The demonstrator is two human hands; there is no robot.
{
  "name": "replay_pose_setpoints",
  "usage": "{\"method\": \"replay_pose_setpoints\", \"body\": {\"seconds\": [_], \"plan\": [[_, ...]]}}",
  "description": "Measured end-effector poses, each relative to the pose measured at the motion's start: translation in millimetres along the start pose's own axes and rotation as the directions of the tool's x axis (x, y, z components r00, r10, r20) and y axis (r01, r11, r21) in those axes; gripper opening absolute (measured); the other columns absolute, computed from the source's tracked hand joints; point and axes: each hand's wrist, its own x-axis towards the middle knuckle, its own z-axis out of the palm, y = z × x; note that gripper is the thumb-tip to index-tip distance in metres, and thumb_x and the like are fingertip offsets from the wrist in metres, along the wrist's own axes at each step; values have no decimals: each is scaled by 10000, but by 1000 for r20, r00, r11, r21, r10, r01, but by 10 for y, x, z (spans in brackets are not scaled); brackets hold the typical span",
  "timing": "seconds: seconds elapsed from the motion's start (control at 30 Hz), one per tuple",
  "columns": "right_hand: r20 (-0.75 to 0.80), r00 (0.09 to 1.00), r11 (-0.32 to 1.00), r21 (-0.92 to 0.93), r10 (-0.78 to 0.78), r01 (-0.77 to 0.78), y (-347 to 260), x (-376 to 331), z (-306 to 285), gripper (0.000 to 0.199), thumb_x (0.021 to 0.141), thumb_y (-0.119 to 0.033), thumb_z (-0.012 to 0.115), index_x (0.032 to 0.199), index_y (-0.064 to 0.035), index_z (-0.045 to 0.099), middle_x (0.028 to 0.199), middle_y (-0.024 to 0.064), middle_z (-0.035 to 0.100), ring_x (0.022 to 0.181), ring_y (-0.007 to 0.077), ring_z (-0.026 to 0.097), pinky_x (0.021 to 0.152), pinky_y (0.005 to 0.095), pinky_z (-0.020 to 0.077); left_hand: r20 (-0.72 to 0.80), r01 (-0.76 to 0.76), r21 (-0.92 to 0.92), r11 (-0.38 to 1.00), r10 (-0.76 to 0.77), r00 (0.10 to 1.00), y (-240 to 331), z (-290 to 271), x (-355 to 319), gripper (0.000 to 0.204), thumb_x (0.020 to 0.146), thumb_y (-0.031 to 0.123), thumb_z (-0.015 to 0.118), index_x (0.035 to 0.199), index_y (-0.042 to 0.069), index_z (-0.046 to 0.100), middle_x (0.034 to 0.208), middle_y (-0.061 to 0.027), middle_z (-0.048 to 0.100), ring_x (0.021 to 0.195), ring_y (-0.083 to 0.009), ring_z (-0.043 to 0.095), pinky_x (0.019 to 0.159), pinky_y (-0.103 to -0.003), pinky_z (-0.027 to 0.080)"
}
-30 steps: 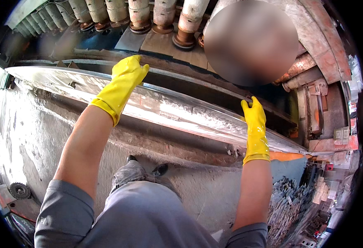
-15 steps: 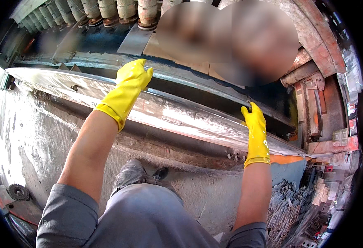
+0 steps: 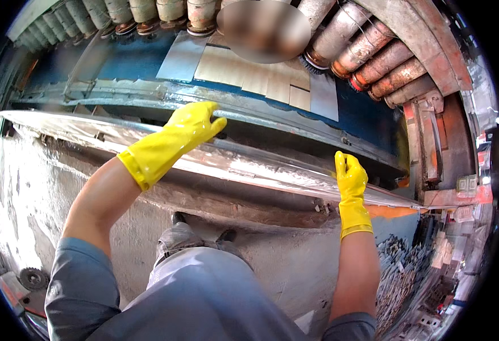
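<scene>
Blue machine bed (image 3: 138, 59) already carries beige and grey rectangular slabs (image 3: 227, 67); left yellow-gloved hand (image 3: 190, 125) is empty, thumb apart, can't tell if right yellow-gloved hand (image 3: 352, 179) is gripping, or what remains.

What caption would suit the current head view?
Yellow-gloved left hand and right hand at a long shiny panel, facing pale rectangular slabs on a blue bed lined with cylindrical heads.
</scene>
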Motion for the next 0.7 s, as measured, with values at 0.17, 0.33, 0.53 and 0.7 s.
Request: {"method": "replay_pose_setpoints", "body": {"seconds": [0.17,0.33,0.53,0.7], "plan": [[10,1000,1000,21,14,-14,127,-128,46,327,997,-415,677,932,-102,748,836,142,738,758,390,699,672,459,537,197,-305,151,940,274,941,-219,-66,265,655,956,440,684,1466,50,551,1456,-241,576,1349,-411,539,1147,-464,421],[-2,995,995,-7,-102,102,203,-185,15,261,1000,-333,660,954,-90,744,885,156,744,797,411,700,701,464,551,90,-105,122,987,94,991,-1055,-76,1129,754,928,483,701,1526,71,499,1518,-245,531,1390,-384,523,1164,-443,419],[47,998,999,20,-51,50,154,-242,-81,269,1006,-319,647,976,-75,757,894,154,754,804,400,712,709,456,557,41,165,321,932,-188,981,-1829,315,1799,794,931,504,695,1570,107,441,1620,-250,395,1432,-419,469,1177,-452,410],[117,993,1000,23,12,-15,32,-177,-173,271,1012,-303,637,994,-64,765,925,150,765,831,378,725,746,441,565,62,121,394,911,-158,986,-1994,696,1919,812,934,485,706,1603,162,379,1649,-259,330,1479,-477,376,1196,-504,367]]}}
